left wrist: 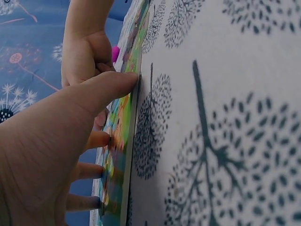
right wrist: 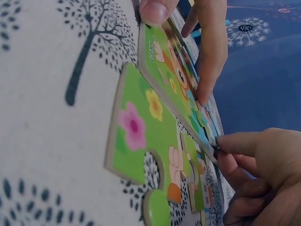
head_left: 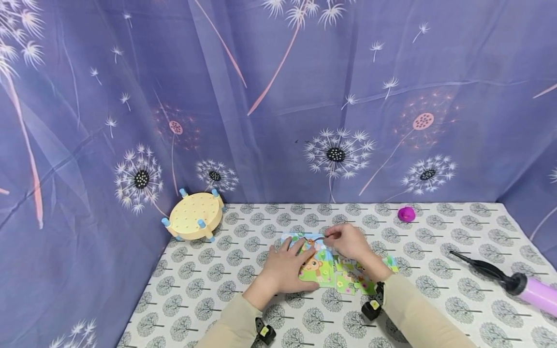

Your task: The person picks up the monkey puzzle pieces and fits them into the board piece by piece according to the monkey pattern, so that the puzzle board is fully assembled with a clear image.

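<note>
A jigsaw puzzle board (head_left: 325, 276) with a cartoon monkey lies flat on the patterned cloth. My left hand (head_left: 285, 268) rests on it with fingers spread, the thumb along its near edge. At the board's upper right edge, my right hand (head_left: 350, 241) pinches a puzzle piece between thumb and curled fingers; the fingers hide most of that piece. Several loose puzzle pieces (head_left: 345, 284) lie right of the board, partly under the right forearm. In the right wrist view, one green loose piece with flowers (right wrist: 157, 106) lies against the board's side.
At the back left, a pale yellow round toy with blue-tipped legs (head_left: 196, 215) leans near the curtain (head_left: 270, 159). A small purple object (head_left: 406, 214) sits at the back right. A purple-and-black hand pump (head_left: 518, 285) lies on the right.
</note>
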`<state>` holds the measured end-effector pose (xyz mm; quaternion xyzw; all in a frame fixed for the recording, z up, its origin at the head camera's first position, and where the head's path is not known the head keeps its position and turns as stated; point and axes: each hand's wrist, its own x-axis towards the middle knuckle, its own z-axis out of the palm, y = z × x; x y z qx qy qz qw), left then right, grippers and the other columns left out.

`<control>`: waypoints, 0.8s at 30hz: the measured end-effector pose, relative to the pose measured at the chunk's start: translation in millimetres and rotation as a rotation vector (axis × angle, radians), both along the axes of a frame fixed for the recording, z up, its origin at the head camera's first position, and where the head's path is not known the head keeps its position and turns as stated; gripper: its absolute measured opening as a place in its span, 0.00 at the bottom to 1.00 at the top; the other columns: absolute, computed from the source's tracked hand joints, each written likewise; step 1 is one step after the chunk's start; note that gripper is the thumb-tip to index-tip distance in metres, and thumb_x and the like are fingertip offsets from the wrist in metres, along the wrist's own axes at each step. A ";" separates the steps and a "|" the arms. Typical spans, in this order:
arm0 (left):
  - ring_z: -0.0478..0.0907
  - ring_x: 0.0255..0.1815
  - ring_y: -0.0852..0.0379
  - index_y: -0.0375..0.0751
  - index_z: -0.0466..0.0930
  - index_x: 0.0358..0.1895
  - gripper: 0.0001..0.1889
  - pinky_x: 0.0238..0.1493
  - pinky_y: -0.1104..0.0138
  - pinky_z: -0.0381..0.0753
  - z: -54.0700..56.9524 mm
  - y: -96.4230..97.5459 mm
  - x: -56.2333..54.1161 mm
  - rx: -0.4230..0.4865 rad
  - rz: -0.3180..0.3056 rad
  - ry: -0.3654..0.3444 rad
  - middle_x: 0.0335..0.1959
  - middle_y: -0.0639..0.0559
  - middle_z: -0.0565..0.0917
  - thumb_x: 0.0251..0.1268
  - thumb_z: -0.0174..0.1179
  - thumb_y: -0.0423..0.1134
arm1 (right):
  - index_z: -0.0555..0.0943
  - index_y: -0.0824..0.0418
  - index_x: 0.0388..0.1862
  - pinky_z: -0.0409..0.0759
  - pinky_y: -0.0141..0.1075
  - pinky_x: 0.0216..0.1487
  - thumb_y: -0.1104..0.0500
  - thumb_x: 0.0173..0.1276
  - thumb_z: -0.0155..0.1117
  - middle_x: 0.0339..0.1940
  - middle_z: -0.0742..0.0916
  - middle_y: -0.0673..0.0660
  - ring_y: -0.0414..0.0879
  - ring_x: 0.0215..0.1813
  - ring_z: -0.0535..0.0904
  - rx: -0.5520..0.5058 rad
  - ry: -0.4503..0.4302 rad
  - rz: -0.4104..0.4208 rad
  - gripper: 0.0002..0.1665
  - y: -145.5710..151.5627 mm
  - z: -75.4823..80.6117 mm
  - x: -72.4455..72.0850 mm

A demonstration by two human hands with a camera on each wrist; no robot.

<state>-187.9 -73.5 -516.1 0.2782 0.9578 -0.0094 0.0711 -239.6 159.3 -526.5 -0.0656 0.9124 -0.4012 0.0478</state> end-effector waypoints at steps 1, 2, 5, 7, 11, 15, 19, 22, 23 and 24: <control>0.55 0.81 0.39 0.69 0.56 0.83 0.52 0.68 0.29 0.65 -0.8 -0.3 0.1 0.004 0.000 0.001 0.84 0.55 0.56 0.56 0.50 0.85 | 0.90 0.60 0.49 0.83 0.40 0.38 0.57 0.65 0.76 0.33 0.88 0.48 0.42 0.33 0.82 -0.003 0.001 0.013 0.15 0.2 -0.5 0.1; 0.55 0.82 0.39 0.68 0.56 0.83 0.51 0.68 0.29 0.65 -1.6 -0.7 0.1 0.007 -0.001 -0.001 0.84 0.55 0.56 0.56 0.50 0.85 | 0.89 0.61 0.50 0.81 0.39 0.36 0.57 0.65 0.76 0.32 0.87 0.48 0.42 0.32 0.81 -0.008 -0.001 0.024 0.16 0.3 -1.0 0.4; 0.55 0.82 0.39 0.68 0.56 0.83 0.51 0.68 0.29 0.65 -3.6 -1.3 0.1 0.013 -0.003 0.002 0.84 0.55 0.56 0.56 0.50 0.85 | 0.88 0.62 0.51 0.79 0.38 0.34 0.57 0.65 0.76 0.29 0.85 0.48 0.43 0.30 0.78 -0.020 0.007 0.054 0.17 1.0 -1.0 1.5; 0.55 0.82 0.39 0.68 0.56 0.83 0.52 0.67 0.28 0.65 -4.1 -1.9 0.1 0.013 -0.005 0.008 0.84 0.55 0.56 0.56 0.50 0.85 | 0.89 0.63 0.50 0.79 0.38 0.33 0.57 0.65 0.76 0.29 0.85 0.48 0.43 0.30 0.78 -0.025 0.020 0.063 0.16 1.8 -0.6 2.9; 0.56 0.81 0.39 0.67 0.57 0.83 0.52 0.67 0.29 0.66 -2.3 -2.4 1.0 0.010 -0.004 0.019 0.84 0.54 0.56 0.56 0.50 0.85 | 0.90 0.62 0.46 0.79 0.38 0.35 0.57 0.66 0.76 0.30 0.85 0.48 0.43 0.31 0.78 -0.029 0.030 0.059 0.13 2.3 -0.5 4.5; 0.56 0.81 0.39 0.67 0.57 0.83 0.52 0.67 0.30 0.66 -1.3 -1.1 1.7 0.003 -0.001 0.024 0.84 0.54 0.57 0.56 0.50 0.84 | 0.90 0.60 0.45 0.80 0.38 0.37 0.56 0.66 0.76 0.31 0.86 0.48 0.43 0.33 0.79 -0.034 0.020 0.041 0.12 2.3 -1.3 4.6; 0.56 0.81 0.37 0.68 0.56 0.83 0.51 0.68 0.30 0.66 -1.5 2.0 1.6 -0.005 -0.006 0.024 0.84 0.52 0.57 0.57 0.50 0.84 | 0.90 0.59 0.45 0.80 0.38 0.37 0.56 0.66 0.76 0.31 0.86 0.47 0.43 0.33 0.79 -0.033 0.004 0.021 0.11 2.4 -2.6 4.6; 0.57 0.80 0.35 0.68 0.56 0.83 0.51 0.67 0.30 0.67 -0.8 4.7 1.7 -0.008 -0.015 0.035 0.83 0.50 0.58 0.57 0.49 0.84 | 0.91 0.59 0.45 0.79 0.38 0.36 0.56 0.66 0.76 0.31 0.86 0.47 0.43 0.32 0.79 -0.033 0.007 0.018 0.11 2.5 -3.6 4.6; 0.57 0.80 0.34 0.68 0.56 0.83 0.51 0.67 0.30 0.67 -0.3 5.5 2.0 -0.009 -0.016 0.039 0.83 0.49 0.58 0.57 0.50 0.84 | 0.91 0.58 0.44 0.79 0.37 0.36 0.56 0.66 0.77 0.30 0.86 0.47 0.43 0.32 0.79 -0.033 0.007 0.017 0.11 2.5 -3.8 4.6; 0.57 0.79 0.34 0.68 0.57 0.83 0.51 0.67 0.30 0.66 0.0 6.2 2.0 -0.011 -0.018 0.046 0.83 0.49 0.58 0.57 0.49 0.84 | 0.91 0.58 0.44 0.79 0.37 0.36 0.56 0.66 0.77 0.30 0.86 0.47 0.43 0.32 0.79 -0.031 0.010 0.017 0.10 2.4 -4.2 4.4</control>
